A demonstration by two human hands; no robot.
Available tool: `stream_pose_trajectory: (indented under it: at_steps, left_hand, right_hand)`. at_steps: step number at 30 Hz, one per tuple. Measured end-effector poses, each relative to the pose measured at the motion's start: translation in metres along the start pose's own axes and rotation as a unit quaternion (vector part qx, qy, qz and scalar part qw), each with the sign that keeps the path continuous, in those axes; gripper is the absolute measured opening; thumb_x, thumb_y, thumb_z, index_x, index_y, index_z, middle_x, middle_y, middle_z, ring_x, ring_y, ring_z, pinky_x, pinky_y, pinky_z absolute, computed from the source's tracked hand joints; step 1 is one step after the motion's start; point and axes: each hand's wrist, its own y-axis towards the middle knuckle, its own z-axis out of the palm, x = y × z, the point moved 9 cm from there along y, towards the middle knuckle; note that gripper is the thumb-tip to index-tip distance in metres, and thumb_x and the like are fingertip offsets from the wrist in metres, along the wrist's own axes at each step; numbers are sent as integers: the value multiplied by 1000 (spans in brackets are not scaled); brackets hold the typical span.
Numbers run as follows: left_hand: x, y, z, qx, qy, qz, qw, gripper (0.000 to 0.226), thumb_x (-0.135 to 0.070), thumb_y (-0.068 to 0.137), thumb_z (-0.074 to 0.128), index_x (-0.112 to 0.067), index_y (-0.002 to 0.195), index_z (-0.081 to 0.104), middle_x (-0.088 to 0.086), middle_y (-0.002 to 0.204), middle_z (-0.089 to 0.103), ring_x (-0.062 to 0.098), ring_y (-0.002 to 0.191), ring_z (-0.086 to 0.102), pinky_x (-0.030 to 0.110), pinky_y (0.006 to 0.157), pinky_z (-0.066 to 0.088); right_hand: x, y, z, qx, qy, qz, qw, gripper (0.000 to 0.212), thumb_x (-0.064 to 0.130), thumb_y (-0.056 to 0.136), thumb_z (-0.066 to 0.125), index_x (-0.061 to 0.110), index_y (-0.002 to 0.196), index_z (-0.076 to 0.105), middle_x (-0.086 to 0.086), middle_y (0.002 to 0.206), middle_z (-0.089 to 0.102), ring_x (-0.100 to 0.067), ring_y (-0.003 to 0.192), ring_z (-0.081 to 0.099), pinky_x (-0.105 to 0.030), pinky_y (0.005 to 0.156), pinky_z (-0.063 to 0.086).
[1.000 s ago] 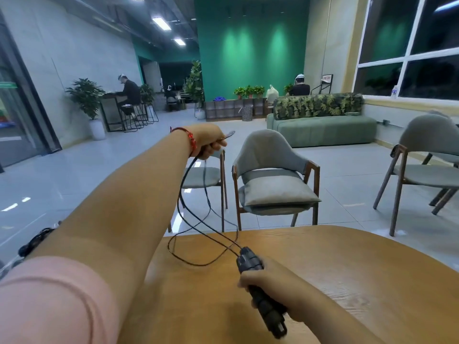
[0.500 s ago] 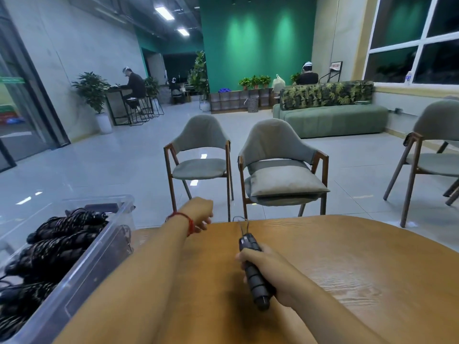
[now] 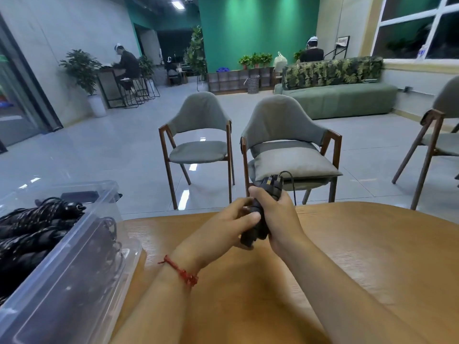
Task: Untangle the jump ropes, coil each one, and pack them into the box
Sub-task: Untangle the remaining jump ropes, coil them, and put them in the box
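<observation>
- While your right fingers (image 3: pixel 257 192) curl tight round the two black handles (image 3: pixel 255 225), your left thumb (image 3: pixel 249 216) lies across the same bundle from the other side, so nothing is spread free.
- Your right hand (image 3: pixel 278 214) grips the handles side by side, tilted, with their tops pointing away from you. Your left hand (image 3: pixel 223 225) holds the lower part, a red string (image 3: pixel 183 271) showing at its wrist.
- A thin black cord (image 3: pixel 289 173) arcs out of the handle tops and drops behind your right hand. Most of its length is hidden, so you cannot tell from here whether it hangs loose or is gathered.
- Both hands sit over the near middle of the wooden table (image 3: pixel 360 244), in front of two grey chairs (image 3: pixel 198 120). Whether the handle ends touch the wood is unclear.
- The clear plastic box (image 3: pixel 82 247) stands at the table's left edge, well apart from your hands, and already holds several dark bundled ropes (image 3: pixel 37 219).
- Judging by that, much of the packing looks done. This rope seems free of tangles with its handles paired, but it has yet to be wound and carried left into the box. No other loose rope shows on the table.
</observation>
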Motion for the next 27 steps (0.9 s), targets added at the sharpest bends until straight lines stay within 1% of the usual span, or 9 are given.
stream_pose_trajectory:
  at_steps: [2, 4, 7, 9, 14, 19, 23, 25, 27]
  left_hand:
    - [3, 2, 0, -31, 29, 32, 999, 38, -39, 109, 57, -35, 147, 51, -6, 128, 70, 15, 107, 74, 40, 90, 64]
    - [5, 6, -2, -88, 23, 45, 995, 25, -34, 111, 55, -32, 136, 58, -2, 114, 74, 15, 94, 74, 35, 81, 64]
    - [6, 8, -10, -159, -4, 48, 986, 16, -33, 113, 49, -35, 124, 61, -1, 106, 74, 15, 87, 71, 30, 70, 60]
    - [5, 9, -14, -158, -3, 52, 986, 16, -33, 113, 49, -35, 124, 60, -3, 107, 74, 14, 90, 71, 27, 71, 59]
    - [-3, 8, -12, -107, -13, 64, 992, 16, -28, 113, 51, -32, 126, 60, -2, 113, 76, 23, 103, 75, 51, 88, 65]
    - [-13, 3, -9, -90, 6, 78, 993, 15, -30, 113, 50, -36, 123, 59, -10, 111, 75, 14, 103, 75, 43, 89, 65]
    - [-24, -2, -7, -114, 38, 100, 988, 20, -33, 114, 46, -41, 127, 58, -7, 108, 74, 8, 96, 74, 22, 74, 61]
    - [-26, -2, -6, -133, 44, 107, 984, 23, -36, 114, 44, -50, 129, 55, -10, 112, 73, 10, 97, 74, 27, 78, 64]
    - [-28, -2, -5, -151, 42, 120, 980, 32, -35, 115, 44, -52, 141, 52, -11, 119, 73, 10, 104, 74, 34, 84, 65]
  right_hand:
    - [2, 5, 1, 5, -24, -24, 999, 50, 50, 84, 85, 27, 122, 62, -4, 110, 75, -20, 100, 76, -45, 86, 65]
    - [1, 7, 5, 16, -51, -36, 998, 55, 64, 85, 79, 29, 124, 62, 1, 108, 76, -15, 100, 76, -39, 86, 63]
    - [-5, 4, 14, 43, -56, -28, 997, 50, 72, 97, 54, 31, 123, 66, 3, 107, 79, -14, 101, 77, -43, 91, 62]
    - [-4, 0, 16, 51, -68, -36, 996, 45, 70, 102, 45, 35, 123, 67, 6, 107, 79, -11, 101, 76, -45, 94, 62]
    - [8, -1, 14, 54, -15, -16, 998, 39, 65, 103, 54, 35, 123, 68, 1, 111, 80, -23, 106, 77, -55, 96, 61]
    - [20, -3, 13, 51, -4, -40, 998, 36, 62, 101, 63, 37, 125, 68, 0, 115, 78, -26, 111, 75, -58, 95, 61]
    - [26, -5, 14, 62, 15, -45, 997, 34, 52, 100, 69, 31, 126, 69, -2, 114, 79, -26, 110, 76, -58, 95, 61]
    - [29, -6, 15, 66, 28, -45, 996, 32, 48, 101, 69, 29, 127, 70, -4, 113, 79, -25, 108, 77, -58, 95, 62]
    - [30, -7, 15, 70, 42, -42, 996, 30, 44, 102, 69, 28, 127, 70, -5, 113, 79, -26, 108, 77, -58, 95, 62]
